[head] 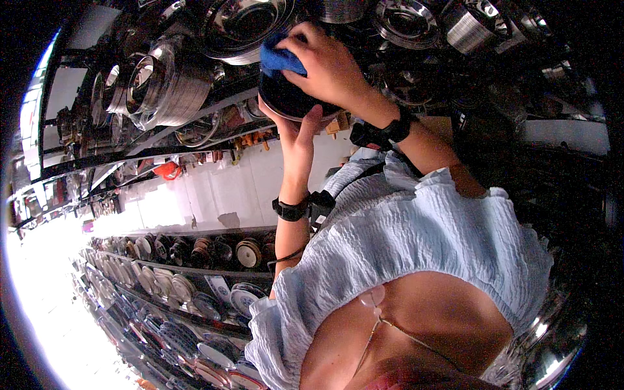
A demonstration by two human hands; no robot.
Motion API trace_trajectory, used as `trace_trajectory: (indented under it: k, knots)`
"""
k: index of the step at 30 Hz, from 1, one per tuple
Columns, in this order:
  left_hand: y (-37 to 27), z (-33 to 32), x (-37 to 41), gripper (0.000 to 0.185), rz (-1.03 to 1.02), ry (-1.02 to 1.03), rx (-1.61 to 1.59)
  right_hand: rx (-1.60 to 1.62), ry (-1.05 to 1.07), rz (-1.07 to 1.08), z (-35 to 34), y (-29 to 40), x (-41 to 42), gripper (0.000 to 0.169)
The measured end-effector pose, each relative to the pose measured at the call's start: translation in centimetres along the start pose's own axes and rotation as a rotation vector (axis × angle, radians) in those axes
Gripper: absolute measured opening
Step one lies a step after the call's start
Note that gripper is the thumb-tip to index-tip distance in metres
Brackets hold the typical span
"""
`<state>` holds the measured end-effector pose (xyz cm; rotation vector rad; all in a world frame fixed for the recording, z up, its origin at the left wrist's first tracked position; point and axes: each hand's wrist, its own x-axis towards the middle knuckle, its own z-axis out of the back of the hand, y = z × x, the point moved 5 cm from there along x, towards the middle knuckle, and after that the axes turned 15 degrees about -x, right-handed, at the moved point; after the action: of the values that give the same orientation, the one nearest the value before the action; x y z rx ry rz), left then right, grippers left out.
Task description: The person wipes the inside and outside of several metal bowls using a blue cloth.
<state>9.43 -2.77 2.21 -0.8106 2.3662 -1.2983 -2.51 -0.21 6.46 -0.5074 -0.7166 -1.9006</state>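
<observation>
My left hand grips a dark round bowl from its near side, with the thumb at the rim. In my right hand is a bunched blue cloth, which lies against the far left part of the bowl's rim. The bowl is tilted, and its inside is too dark to make out. Fingers of my left hand are partly hidden beneath it. Just beyond the bowl stands a stack of shiny metal dishes.
Stacked metal bowls in clear plastic sit on a shelf at left. More metal dishes and a metal pot stand at the far side. Shelves of ceramic plates line the lower left, across a pale floor.
</observation>
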Motion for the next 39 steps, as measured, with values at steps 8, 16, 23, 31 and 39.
trace_trajectory:
  k: [8, 16, 23, 31, 39]
  knots:
    - [-1.6, 2.8, 0.7, 0.068, -0.108, -0.081, -0.004, 0.3, 0.244, 0.289, -0.1, 1.8, -0.9, 0.031]
    - [-3.8, 3.9, 1.3, 0.075, -0.236, -0.002, 0.117, 0.043, -0.019, 0.261, 0.7, 1.9, -1.2, 0.041]
    - [-4.4, 4.7, 1.2, 0.046, -0.293, -0.138, 0.258, 0.105, -0.241, 0.034, 2.0, -0.2, -0.8, 0.043]
    - [-2.3, 8.0, 2.3, 0.041, -0.064, -0.437, -0.374, 0.449, -0.255, 0.05, 3.3, -1.9, -3.0, 0.038]
    - [-0.8, 4.2, 2.7, 0.031, -0.021, -0.119, -0.185, 0.542, -0.22, 0.032, 4.0, 0.0, -1.9, 0.046]
